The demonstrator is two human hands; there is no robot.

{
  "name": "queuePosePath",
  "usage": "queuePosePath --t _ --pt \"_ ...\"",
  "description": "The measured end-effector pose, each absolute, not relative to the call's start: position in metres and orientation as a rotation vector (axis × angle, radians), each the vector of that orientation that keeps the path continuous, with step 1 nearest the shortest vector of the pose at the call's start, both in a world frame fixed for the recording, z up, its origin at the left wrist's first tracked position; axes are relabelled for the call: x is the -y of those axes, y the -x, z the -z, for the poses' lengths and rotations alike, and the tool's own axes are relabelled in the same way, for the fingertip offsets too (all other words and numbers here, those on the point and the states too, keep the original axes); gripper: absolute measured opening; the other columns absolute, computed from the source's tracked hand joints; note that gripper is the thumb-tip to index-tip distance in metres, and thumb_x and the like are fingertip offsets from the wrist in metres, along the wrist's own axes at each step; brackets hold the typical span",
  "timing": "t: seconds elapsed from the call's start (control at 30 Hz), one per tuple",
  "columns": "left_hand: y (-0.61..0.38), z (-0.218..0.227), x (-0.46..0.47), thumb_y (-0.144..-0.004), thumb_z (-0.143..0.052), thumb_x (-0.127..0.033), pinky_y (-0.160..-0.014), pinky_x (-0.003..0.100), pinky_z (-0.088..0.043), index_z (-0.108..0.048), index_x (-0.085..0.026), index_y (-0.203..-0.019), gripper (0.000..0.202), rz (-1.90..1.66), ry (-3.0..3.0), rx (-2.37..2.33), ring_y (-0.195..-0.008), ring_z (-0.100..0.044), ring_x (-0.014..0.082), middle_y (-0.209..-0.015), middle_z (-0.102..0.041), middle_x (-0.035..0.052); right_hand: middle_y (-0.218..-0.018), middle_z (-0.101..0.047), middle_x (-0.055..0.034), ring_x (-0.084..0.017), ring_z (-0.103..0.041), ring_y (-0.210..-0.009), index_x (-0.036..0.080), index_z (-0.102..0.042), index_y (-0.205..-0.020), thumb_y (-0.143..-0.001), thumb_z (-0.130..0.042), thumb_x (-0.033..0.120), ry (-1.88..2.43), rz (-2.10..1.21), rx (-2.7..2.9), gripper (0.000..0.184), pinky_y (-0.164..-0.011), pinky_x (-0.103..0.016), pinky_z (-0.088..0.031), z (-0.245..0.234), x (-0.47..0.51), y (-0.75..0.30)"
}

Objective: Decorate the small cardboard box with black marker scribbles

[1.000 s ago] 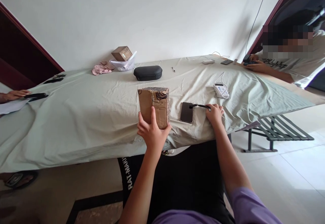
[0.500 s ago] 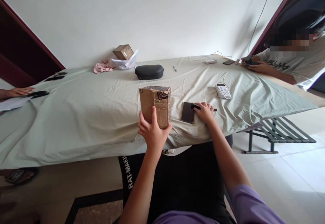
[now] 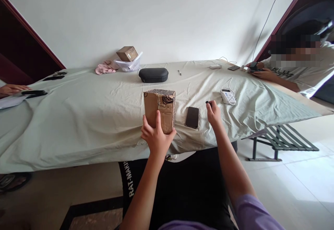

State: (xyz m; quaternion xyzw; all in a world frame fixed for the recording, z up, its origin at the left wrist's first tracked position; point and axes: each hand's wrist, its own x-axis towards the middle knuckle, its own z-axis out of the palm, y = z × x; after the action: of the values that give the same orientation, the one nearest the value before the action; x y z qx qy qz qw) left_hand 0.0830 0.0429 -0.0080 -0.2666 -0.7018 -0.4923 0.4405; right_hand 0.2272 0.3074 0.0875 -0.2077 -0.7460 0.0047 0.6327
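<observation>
A taped cardboard box (image 3: 159, 109) stands upright near the front edge of the table (image 3: 78, 118), which is draped in a pale green sheet. My left hand (image 3: 156, 138) grips the box's near side, thumb and fingers around its lower part. To the right of the box a dark phone (image 3: 192, 117) lies flat on the sheet. My right hand (image 3: 214, 113) is closed around a black pen (image 3: 208, 102), lifted just right of the phone; only the pen's tip shows above the fingers.
A black case (image 3: 153, 74), a pink cloth (image 3: 104, 68), a small box (image 3: 127, 53) on a plastic bag and a white device with cable (image 3: 228, 95) lie farther back. One person sits at the far right (image 3: 292, 72). Another person's hand (image 3: 10, 89) rests at the left edge. A metal rack (image 3: 284, 138) stands right of the table.
My right hand picked the black pen up from beside the phone and raised it, turning it end-on. The left hand stayed on the box.
</observation>
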Motion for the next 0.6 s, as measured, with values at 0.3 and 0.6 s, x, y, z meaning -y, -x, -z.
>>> queuePosePath --t 0.3,0.6 --pt "-0.082 0.009 -0.042 -0.076 -0.081 -0.049 -0.101 0.064 -0.047 -0.043 -0.029 -0.164 0.098 1.238 0.658 1.753 -0.135 -0.047 0.0507 -0.164 -0.026 0.0259 -0.081 -0.064 -0.0052 -0.023 -0.059 -0.08 0.023 -0.052 -0.082 -0.094 -0.044 0.045 0.526 -0.006 1.729 0.026 -0.077 -0.034 -0.042 -0.082 -0.309 -0.214" --pt "-0.082 0.009 -0.042 -0.076 -0.082 -0.05 -0.1 0.064 -0.047 -0.045 -0.028 -0.162 0.096 1.235 0.659 1.734 -0.133 -0.049 0.0515 -0.163 -0.028 0.027 -0.11 -0.067 -0.0102 -0.032 -0.057 -0.114 0.023 -0.069 -0.104 -0.09 -0.053 0.035 0.744 0.058 1.779 0.025 -0.104 -0.05 -0.031 -0.059 -0.327 -0.208"
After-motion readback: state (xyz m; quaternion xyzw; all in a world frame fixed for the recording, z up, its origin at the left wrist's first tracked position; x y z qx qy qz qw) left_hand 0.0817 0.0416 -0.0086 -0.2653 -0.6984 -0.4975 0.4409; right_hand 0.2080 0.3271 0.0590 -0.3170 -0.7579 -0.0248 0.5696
